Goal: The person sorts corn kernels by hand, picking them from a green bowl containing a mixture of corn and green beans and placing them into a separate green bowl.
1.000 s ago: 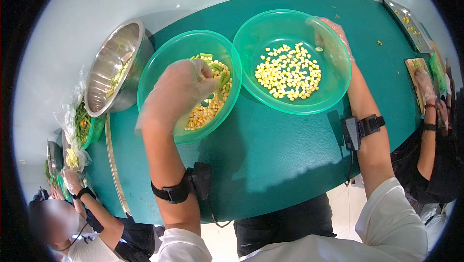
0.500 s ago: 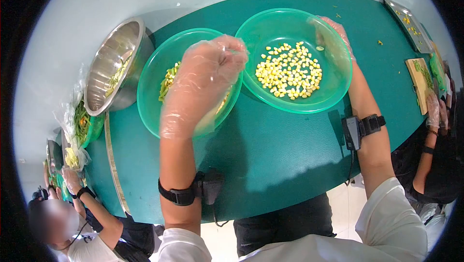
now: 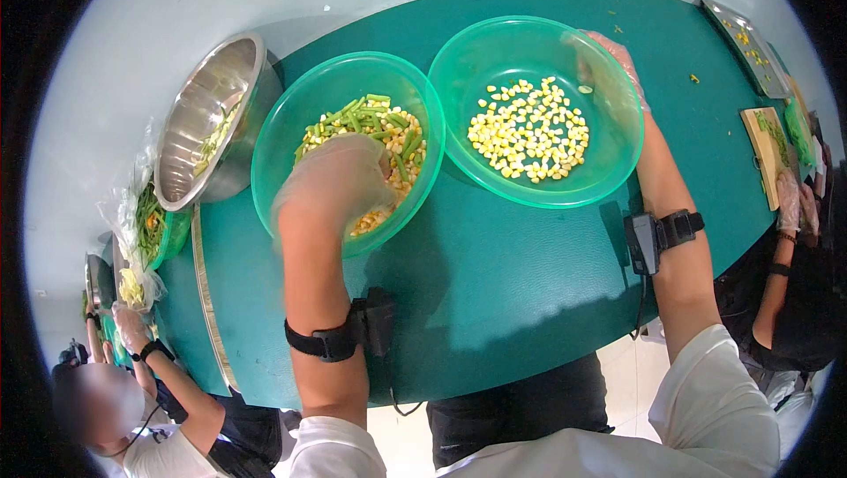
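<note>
My left hand [image 3: 333, 180], in a clear plastic glove, reaches down into the left green bowl [image 3: 287, 125]. Its fingers are blurred and mostly hidden over the food there. Around it lie corn kernels [image 3: 408, 188] mixed with cut green bean pieces [image 3: 357, 116]. On the far right side of the right green bowl [image 3: 494, 50], my gloved right hand [image 3: 618, 59] grips the rim, partly seen through the wall. Loose yellow corn kernels [image 3: 528, 129] are spread over that bowl's bottom. The two bowls stand side by side, their rims meeting.
A steel bowl [image 3: 181, 125] with pale shreds tilts at the left, by the wall. Past the table's left edge, a co-worker's gloved hand [image 3: 131, 328] is near a plastic bag of vegetables. At right are a metal tray [image 3: 745, 45], a cutting board [image 3: 760, 156] and another person's gloved hands [image 3: 790, 200].
My left hand has dropped from above the bowls' meeting rims down and left into the left bowl, uncovering more beans and corn. My right hand and its bowl have hardly moved.
</note>
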The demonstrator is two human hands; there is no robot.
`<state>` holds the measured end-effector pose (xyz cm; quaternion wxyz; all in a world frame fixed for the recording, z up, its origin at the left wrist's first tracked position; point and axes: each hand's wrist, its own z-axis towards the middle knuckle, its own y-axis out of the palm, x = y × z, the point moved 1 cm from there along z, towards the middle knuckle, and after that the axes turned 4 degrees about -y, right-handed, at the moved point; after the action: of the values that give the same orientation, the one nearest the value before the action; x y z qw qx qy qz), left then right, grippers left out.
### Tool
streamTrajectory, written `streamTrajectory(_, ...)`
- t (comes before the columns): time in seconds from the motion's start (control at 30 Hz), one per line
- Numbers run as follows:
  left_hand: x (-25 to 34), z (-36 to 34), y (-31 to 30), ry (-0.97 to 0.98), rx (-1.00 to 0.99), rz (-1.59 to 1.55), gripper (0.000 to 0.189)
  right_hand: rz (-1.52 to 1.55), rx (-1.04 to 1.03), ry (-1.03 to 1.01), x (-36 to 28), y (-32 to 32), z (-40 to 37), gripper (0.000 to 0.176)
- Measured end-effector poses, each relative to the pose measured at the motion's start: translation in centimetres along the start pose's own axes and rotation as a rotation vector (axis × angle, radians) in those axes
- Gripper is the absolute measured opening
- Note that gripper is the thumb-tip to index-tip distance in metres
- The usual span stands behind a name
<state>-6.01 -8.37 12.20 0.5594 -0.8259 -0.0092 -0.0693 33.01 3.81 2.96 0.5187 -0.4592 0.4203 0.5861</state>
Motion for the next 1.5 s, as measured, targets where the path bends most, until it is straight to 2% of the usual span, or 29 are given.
streamTrajectory(0.17,0.0,0.2,-0.2,0.009,-0.042,-0.093,0.023,-0.017,0.007,0.0,0.3,-0.2,0.0,0.022)
streamTrajectory(0.23,-0.5,0.3,0.0,0.031,0.031,-0.155,0.022,-0.035,-0.004,0.004,0.3,-0.3,0.1,0.022)
streamTrajectory(0.47,-1.3,0.3,-0.4,0.038,0.115,-0.274,0.025,0.015,0.047,0.013,-0.2,0.5,-0.2,0.023)
streamTrajectory(0.67,-0.6,-0.4,-1.9,0.1,0.162,-0.237,0.03,0.019,0.015,-0.006,0.3,0.0,0.0,0.023)
streamTrajectory(0.77,-0.7,-0.3,-1.5,0.165,0.233,-0.332,0.032,0.015,0.023,0.005,0.5,-0.1,0.1,0.024)
streamTrajectory(0.97,-0.1,-0.7,-2.1,0.155,0.248,-0.334,0.03,-0.02,0.029,0.001,0.1,0.2,-0.1,0.024)
streamTrajectory(1.07,1.0,-1.0,-2.8,0.178,0.318,-0.326,0.027,-0.017,0.032,-0.003,-0.1,0.4,-0.2,0.024)
streamTrajectory(1.17,2.5,-1.2,-3.1,0.254,0.38,-0.462,0.026,0.007,0.045,0.011,-0.1,0.4,-0.2,0.023)
streamTrajectory(1.27,4.0,-0.7,-2.0,0.423,0.538,-0.46,0.025,-0.02,0.026,-0.014,-0.1,0.3,-0.2,0.022)
streamTrajectory(1.33,4.5,-0.6,-1.5,0.443,0.526,-0.476,0.026,-0.095,0.012,-0.07,0.0,0.3,-0.2,0.022)
streamTrajectory(1.5,4.8,-0.8,-1.5,0.424,0.507,-0.474,0.025,-0.008,0.032,-0.005,0.1,0.1,-0.1,0.021)
